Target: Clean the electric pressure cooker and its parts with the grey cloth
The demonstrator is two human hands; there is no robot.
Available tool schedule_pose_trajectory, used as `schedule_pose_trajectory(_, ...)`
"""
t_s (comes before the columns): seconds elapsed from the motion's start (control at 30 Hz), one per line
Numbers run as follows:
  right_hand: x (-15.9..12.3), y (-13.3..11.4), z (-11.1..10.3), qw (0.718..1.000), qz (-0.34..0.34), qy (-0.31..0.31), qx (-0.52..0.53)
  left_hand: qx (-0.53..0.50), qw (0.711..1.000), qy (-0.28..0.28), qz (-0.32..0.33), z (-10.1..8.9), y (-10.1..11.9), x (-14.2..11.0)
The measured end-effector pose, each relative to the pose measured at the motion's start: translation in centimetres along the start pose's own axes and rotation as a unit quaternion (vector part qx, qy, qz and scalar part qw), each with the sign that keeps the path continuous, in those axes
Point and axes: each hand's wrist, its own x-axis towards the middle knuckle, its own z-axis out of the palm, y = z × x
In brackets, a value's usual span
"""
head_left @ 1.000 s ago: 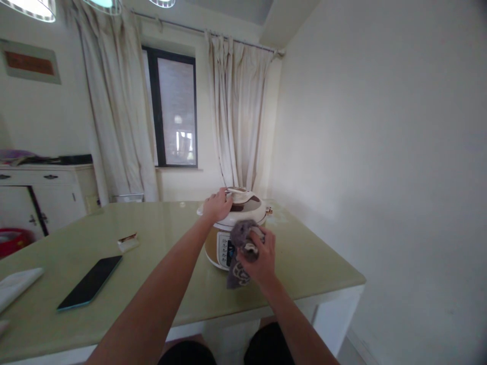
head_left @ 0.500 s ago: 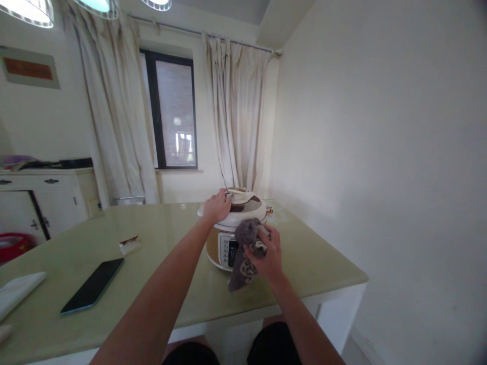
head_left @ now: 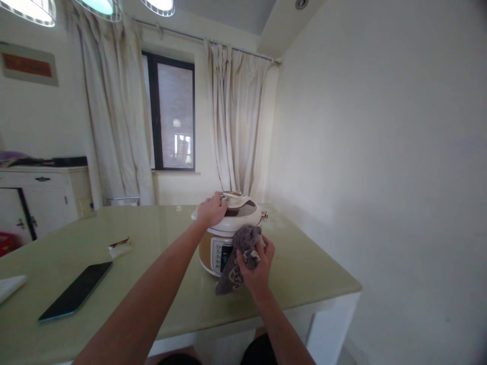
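A white and tan electric pressure cooker (head_left: 207, 248) stands on the green tabletop, its lid (head_left: 249, 210) closed and its control panel facing me. My left hand (head_left: 212, 209) lies on the left side of the lid, fingers curled against the left end of the lid's handle (head_left: 233, 195). In my right hand (head_left: 261, 263) is a bunched grey cloth (head_left: 231, 276) with a pale pattern, closed between thumb and fingers. The cloth lies against the cooker's front right and hangs down over part of the panel. My right fingertips are partly hidden by the cloth.
On the green table (head_left: 160, 299), a dark tablet or large phone (head_left: 76, 291) lies at left, with a small whitish packet (head_left: 119, 247) behind it. A white object (head_left: 11, 287) sits at the left edge. A white wall (head_left: 399, 177) rises along the right.
The view has shifted a little, so things on the table appear further left. The right hand and cloth sit slightly lower on the cooker's front. The left hand stays on the lid.
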Motion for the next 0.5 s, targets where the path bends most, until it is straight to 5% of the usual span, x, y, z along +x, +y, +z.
schedule_pose_trajectory(0.2,2.2,-3.7,1.3,0.975,-0.161,-0.146,-0.051,0.001,1.000,0.001,0.002,0.0,-0.1,0.0)
schedule_pose_trajectory(0.33,2.7,-2.7,1.7,0.951,-0.244,-0.183,-0.051,0.006,1.000,-0.003,-0.002,0.0,-0.1,0.0)
schedule_pose_trajectory(0.4,2.8,-1.2,1.2,0.956,-0.238,-0.169,-0.029,0.009,1.000,-0.003,-0.005,-0.1,-0.1,0.0)
schedule_pose_trajectory(0.5,2.4,1.5,0.2,0.986,-0.143,-0.085,0.023,0.011,1.000,-0.002,-0.004,-0.1,0.0,0.0)
